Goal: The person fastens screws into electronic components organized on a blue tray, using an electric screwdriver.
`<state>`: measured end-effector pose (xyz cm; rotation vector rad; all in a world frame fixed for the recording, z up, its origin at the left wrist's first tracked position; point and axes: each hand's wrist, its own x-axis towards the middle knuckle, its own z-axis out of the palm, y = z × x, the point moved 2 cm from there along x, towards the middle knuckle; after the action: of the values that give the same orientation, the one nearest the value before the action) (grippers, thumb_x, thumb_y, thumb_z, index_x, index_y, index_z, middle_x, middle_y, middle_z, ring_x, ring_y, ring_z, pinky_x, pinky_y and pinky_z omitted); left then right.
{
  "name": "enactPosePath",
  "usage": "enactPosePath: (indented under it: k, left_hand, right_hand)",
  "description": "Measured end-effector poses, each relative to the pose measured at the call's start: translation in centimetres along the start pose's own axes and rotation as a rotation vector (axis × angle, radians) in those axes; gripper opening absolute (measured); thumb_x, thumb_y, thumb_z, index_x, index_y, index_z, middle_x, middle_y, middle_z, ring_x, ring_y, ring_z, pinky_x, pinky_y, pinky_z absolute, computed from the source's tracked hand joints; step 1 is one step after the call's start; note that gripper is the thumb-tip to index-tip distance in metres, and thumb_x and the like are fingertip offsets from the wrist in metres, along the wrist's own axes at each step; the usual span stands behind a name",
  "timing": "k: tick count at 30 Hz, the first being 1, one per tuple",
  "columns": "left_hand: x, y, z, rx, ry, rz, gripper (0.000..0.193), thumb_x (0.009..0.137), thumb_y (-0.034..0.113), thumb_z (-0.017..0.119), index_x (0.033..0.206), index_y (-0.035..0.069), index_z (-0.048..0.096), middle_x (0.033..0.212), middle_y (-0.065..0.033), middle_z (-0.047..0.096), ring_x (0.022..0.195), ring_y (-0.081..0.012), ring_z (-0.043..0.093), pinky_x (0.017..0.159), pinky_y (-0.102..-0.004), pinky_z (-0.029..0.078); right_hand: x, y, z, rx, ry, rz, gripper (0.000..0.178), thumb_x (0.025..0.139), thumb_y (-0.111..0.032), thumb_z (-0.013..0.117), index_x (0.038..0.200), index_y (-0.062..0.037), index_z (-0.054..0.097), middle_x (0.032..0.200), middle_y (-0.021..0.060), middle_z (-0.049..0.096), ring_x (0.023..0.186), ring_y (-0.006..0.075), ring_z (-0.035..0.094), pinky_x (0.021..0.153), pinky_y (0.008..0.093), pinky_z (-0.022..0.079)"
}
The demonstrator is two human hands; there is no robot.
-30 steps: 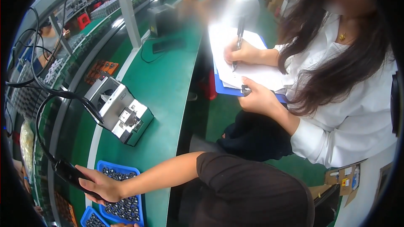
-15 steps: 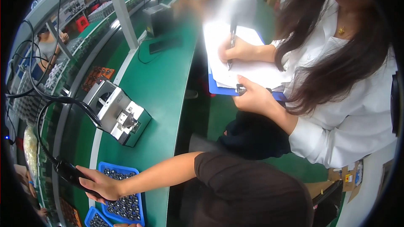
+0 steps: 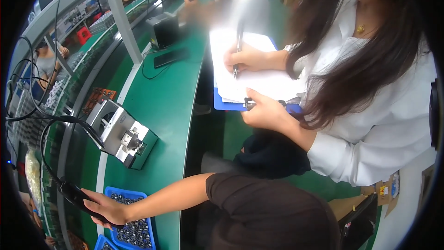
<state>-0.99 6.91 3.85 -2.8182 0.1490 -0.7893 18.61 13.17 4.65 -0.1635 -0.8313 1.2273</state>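
Observation:
My right hand (image 3: 107, 209) is closed around a black corded electric screwdriver (image 3: 76, 194), its cable running up from the top end. The forearm reaches leftward from a dark brown sleeve. Below the hand, partly covered by it, lies a blue tray (image 3: 151, 234) of small dark metal parts. A second blue tray (image 3: 98, 243) with similar parts is cut off by the lower edge. Beyond my hand on the green bench stands a silver-and-dark machine (image 3: 121, 127) with a metal fixture on its front. The screwdriver's tip is hidden. My left hand is out of view.
On the right, a person in white writes on paper over a blue clipboard (image 3: 226, 106). Farther along the bench (image 3: 162, 92) are a dark flat device (image 3: 170, 58), a dark box (image 3: 164, 30) and another worker. A grey post (image 3: 121, 18) and a conveyor line run along the left.
The scene has shifted left and slightly down in view. Fingertips at the lower edge have dropped out of sight. My right hand keeps its hold on the electric screwdriver.

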Motion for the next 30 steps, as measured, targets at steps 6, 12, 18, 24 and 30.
enactPosePath:
  k: [6, 12, 18, 24, 30]
  left_hand:
    - [-1.5, -0.9, -0.1, 0.013, -0.033, 0.04, 0.024, 0.09, -0.002, 0.057, 0.113, 0.001, 0.055, 0.088, -0.0148, 0.06, 0.065, -0.0272, 0.052, 0.055, -0.0444, 0.041]
    - [-1.0, 0.3, -0.3, 0.037, -0.025, -0.168, 0.015, 0.086, 0.004, 0.061, 0.1, 0.009, 0.061, 0.087, -0.0101, 0.062, 0.069, -0.0302, 0.054, 0.06, -0.0468, 0.043]
    - [0.1, 0.7, -0.3, -0.035, 0.116, -0.161, 0.024, 0.084, 0.003, 0.066, 0.1, 0.019, 0.056, 0.081, -0.002, 0.06, 0.065, -0.0236, 0.05, 0.058, -0.041, 0.037]
    - [-1.5, 0.5, -0.4, 0.006, 0.121, -0.054, 0.028, 0.085, 0.0, 0.062, 0.108, 0.015, 0.057, 0.08, -0.0048, 0.058, 0.063, -0.0215, 0.048, 0.054, -0.0376, 0.035]
    - [-0.8, 0.1, 0.0, 0.018, 0.123, -0.012, 0.023, 0.085, 0.002, 0.063, 0.106, 0.013, 0.058, 0.079, -0.0053, 0.059, 0.064, -0.0221, 0.048, 0.056, -0.038, 0.037]
  right_hand:
    - [0.7, 1.2, 0.0, 0.033, 0.025, 0.006, 0.084, 0.097, -0.069, 0.045, 0.157, -0.0173, 0.016, 0.056, 0.0045, 0.048, 0.037, 0.0108, 0.045, 0.037, 0.0233, 0.038]
    - [0.5, 1.8, -0.6, 0.024, 0.074, -0.022, 0.074, 0.096, -0.071, 0.042, 0.143, -0.0146, 0.034, 0.056, 0.003, 0.047, 0.032, 0.0107, 0.042, 0.032, 0.0223, 0.036]
    - [0.8, 1.3, -1.3, 0.018, 0.098, 0.006, 0.073, 0.096, -0.073, 0.038, 0.14, -0.0147, 0.036, 0.057, 0.0033, 0.047, 0.032, 0.0114, 0.042, 0.032, 0.0236, 0.036]
    - [-0.2, -1.4, 2.1, 0.023, 0.111, -0.058, 0.062, 0.096, -0.065, 0.052, 0.121, -0.0083, 0.057, 0.062, 0.008, 0.055, 0.041, 0.0156, 0.052, 0.038, 0.0284, 0.043]
    - [0.5, 0.0, -1.5, -0.001, 0.151, -0.028, 0.067, 0.097, -0.068, 0.044, 0.131, -0.0109, 0.046, 0.059, 0.0062, 0.051, 0.036, 0.0145, 0.047, 0.035, 0.0263, 0.039]
